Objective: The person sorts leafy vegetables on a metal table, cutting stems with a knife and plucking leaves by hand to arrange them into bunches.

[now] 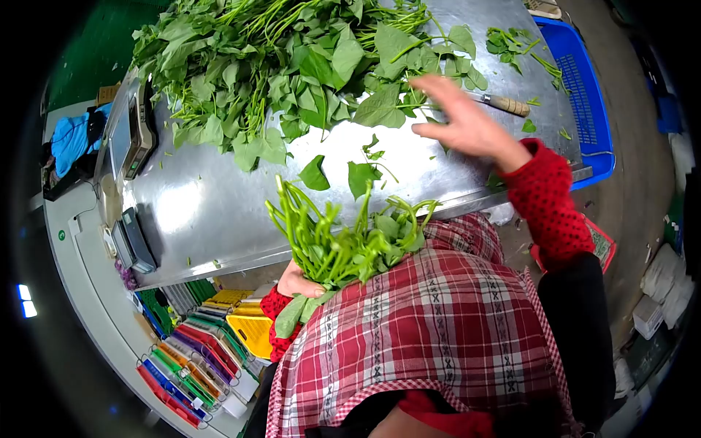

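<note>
My left hand [298, 282] is closed round a bunch of leafy greens [343, 244], held against the plaid apron [409, 321] with the cut green stems pointing up. My right hand [467, 123] reaches over the metal table with thumb and fingers apart and nothing visible in it. Just beyond it lies a knife [507, 105] with a wooden handle; its blade is partly hidden behind the hand. A large heap of the same leafy greens [248, 80] covers the far side of the table. Loose leaves [315, 174] lie between the heap and the bunch.
The metal table [219, 219] has its front edge close to my body. Scales [139, 131] and a second grey device [137, 237] stand at its left. A blue basket [602, 146] stands at the right end. Coloured clipboards or folders [193, 365] hang below left.
</note>
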`<state>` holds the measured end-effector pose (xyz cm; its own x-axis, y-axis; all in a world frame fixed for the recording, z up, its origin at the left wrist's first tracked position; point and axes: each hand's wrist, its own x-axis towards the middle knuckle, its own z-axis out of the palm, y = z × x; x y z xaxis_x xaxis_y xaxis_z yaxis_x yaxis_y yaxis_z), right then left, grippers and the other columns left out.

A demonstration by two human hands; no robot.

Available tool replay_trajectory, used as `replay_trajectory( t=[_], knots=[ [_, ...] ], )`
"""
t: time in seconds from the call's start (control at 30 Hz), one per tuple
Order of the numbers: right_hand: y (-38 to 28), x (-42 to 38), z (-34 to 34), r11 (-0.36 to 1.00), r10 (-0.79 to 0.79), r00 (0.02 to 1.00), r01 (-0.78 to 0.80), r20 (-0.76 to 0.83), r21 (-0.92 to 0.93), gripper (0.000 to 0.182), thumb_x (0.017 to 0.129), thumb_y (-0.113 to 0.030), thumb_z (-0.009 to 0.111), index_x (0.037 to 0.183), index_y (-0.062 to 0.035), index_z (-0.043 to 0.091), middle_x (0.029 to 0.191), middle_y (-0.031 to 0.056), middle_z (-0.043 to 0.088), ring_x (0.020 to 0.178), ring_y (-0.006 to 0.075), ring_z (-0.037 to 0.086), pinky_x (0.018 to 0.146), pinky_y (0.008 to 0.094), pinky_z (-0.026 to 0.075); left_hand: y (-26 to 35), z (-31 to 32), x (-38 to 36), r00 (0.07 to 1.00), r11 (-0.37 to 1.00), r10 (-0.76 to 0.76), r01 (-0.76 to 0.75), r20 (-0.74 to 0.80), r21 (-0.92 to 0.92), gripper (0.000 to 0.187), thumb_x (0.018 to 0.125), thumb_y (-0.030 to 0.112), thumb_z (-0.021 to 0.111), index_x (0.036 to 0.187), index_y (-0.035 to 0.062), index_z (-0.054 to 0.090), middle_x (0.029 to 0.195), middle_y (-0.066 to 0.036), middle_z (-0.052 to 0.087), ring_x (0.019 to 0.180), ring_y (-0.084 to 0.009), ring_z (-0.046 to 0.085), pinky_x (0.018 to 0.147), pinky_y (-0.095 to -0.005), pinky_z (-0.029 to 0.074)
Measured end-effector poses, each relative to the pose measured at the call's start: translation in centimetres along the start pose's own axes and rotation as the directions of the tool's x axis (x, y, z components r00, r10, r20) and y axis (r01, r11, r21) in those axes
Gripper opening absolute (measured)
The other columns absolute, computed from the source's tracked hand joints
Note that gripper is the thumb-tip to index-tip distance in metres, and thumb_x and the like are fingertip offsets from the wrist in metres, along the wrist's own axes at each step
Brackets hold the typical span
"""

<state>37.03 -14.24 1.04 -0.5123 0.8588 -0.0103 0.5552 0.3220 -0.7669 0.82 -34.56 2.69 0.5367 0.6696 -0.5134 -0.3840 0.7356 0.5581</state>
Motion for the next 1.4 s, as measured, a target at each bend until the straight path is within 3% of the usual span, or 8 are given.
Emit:
replay_trajectory(
  t=[0.1, 0.23, 0.47, 0.83, 1.03, 1.17, 1.3, 1.4],
  knots=[
    [-4.4, 1.6, 3.5, 0.788, -0.085, 0.765, -0.341, 0.639, 0.513, 0.052, 0.086, -0.028, 0.064, 0.131, -0.0055, 0.049, 0.115, 0.0117, 0.063, 0.100, 0.0200, 0.061, 0.088, 0.0330, 0.049, 3.2, 3.3, 1.4, 0.996, 0.991, -0.092, 0.091, 0.011, 0.094, 0.098, 0.053, 0.001, 0.076, 0.140, 0.0009, 0.031, 0.132, -0.013, 0.050, 0.123, -0.0259, 0.050, 0.105, -0.0383, 0.036],
    [-6.3, 1.4, 4.1, 0.761, -0.297, 0.840, -0.077, 0.453, 0.644, 0.017, 0.090, -0.021, 0.063, 0.088, -0.0046, 0.064, 0.063, -0.0047, 0.054, 0.055, 0.0045, 0.046, 0.053, 0.0231, 0.039, 3.7, 2.4, 1.6, 0.988, 0.970, -0.156, 0.148, 0.024, 0.194, 0.101, 0.051, 0.004, 0.078, 0.140, 0.0007, 0.031, 0.132, -0.013, 0.050, 0.122, -0.0242, 0.049, 0.104, -0.0374, 0.037],
    [-2.8, 2.2, 0.4, 0.614, 0.227, 0.973, -0.179, 0.045, 0.769, 0.022, 0.093, -0.024, 0.059, 0.084, -0.0050, 0.064, 0.065, -0.0037, 0.054, 0.056, 0.0044, 0.047, 0.052, 0.0207, 0.042, 2.0, 1.6, 1.2, 0.995, 0.992, -0.092, 0.094, -0.033, 0.088, 0.098, 0.051, 0.005, 0.077, 0.138, 0.0015, 0.034, 0.129, -0.013, 0.051, 0.117, -0.0245, 0.052, 0.100, -0.0370, 0.040],
    [-4.6, -0.1, 6.6, 0.565, -0.611, 0.551, -0.200, 0.568, 0.801, 0.014, 0.081, -0.009, 0.063, 0.081, 0.0036, 0.068, 0.081, 0.0083, 0.068, 0.076, 0.0136, 0.062, 0.074, 0.0285, 0.049, 4.0, 3.3, 1.6, 0.991, 0.979, -0.111, 0.122, -0.074, 0.161, 0.096, 0.047, 0.004, 0.076, 0.135, 0.0007, 0.038, 0.126, -0.013, 0.053, 0.118, -0.0256, 0.052, 0.103, -0.0374, 0.039],
    [-0.7, 1.0, 0.5, -0.114, 0.016, 0.991, -0.133, 0.135, 0.985, 0.024, 0.093, -0.015, 0.049, 0.085, 0.0029, 0.062, 0.088, 0.0139, 0.061, 0.075, 0.0193, 0.058, 0.066, 0.0304, 0.048, 1.6, 1.7, 0.8, 0.987, 0.998, -0.038, 0.044, -0.158, 0.035, 0.094, 0.048, 0.006, 0.078, 0.134, 0.0013, 0.040, 0.119, -0.011, 0.055, 0.111, -0.0246, 0.054, 0.099, -0.0363, 0.040],
    [-0.7, 0.9, 3.0, 0.619, -0.073, 0.875, -0.336, 0.478, 0.710, 0.036, 0.094, -0.030, 0.053, 0.104, 0.0029, 0.065, 0.105, 0.0142, 0.065, 0.086, 0.0174, 0.060, 0.081, 0.0322, 0.050, 1.9, 1.4, 1.2, 0.994, 0.991, 0.001, 0.014, -0.110, 0.132, 0.092, 0.050, 0.006, 0.078, 0.133, 0.0013, 0.040, 0.119, -0.011, 0.053, 0.110, -0.0255, 0.054, 0.099, -0.0375, 0.040],
    [-5.1, 1.6, 3.7, 0.623, -0.521, 0.484, -0.346, 0.702, 0.701, 0.035, 0.093, -0.030, 0.057, 0.078, 0.0012, 0.062, 0.067, 0.0003, 0.057, 0.061, 0.0098, 0.050, 0.059, 0.0252, 0.043, 2.7, 2.2, 1.8, 0.990, 0.991, -0.079, 0.091, -0.119, 0.096, 0.093, 0.049, 0.005, 0.078, 0.133, 0.0011, 0.039, 0.123, -0.011, 0.052, 0.112, -0.0245, 0.053, 0.100, -0.0376, 0.039],
    [-6.6, 1.9, -0.3, 0.605, -0.445, 0.637, -0.305, 0.630, 0.736, 0.037, 0.093, -0.028, 0.056, 0.067, -0.0024, 0.054, 0.058, -0.0046, 0.043, 0.052, 0.0068, 0.041, 0.048, 0.0243, 0.033, 1.9, 1.9, 1.0, 0.988, 0.996, -0.049, 0.059, -0.144, 0.071, 0.102, 0.050, 0.003, 0.076, 0.141, 0.0041, 0.030, 0.132, -0.012, 0.048, 0.122, -0.0259, 0.048, 0.105, -0.0383, 0.035]
  ],
)
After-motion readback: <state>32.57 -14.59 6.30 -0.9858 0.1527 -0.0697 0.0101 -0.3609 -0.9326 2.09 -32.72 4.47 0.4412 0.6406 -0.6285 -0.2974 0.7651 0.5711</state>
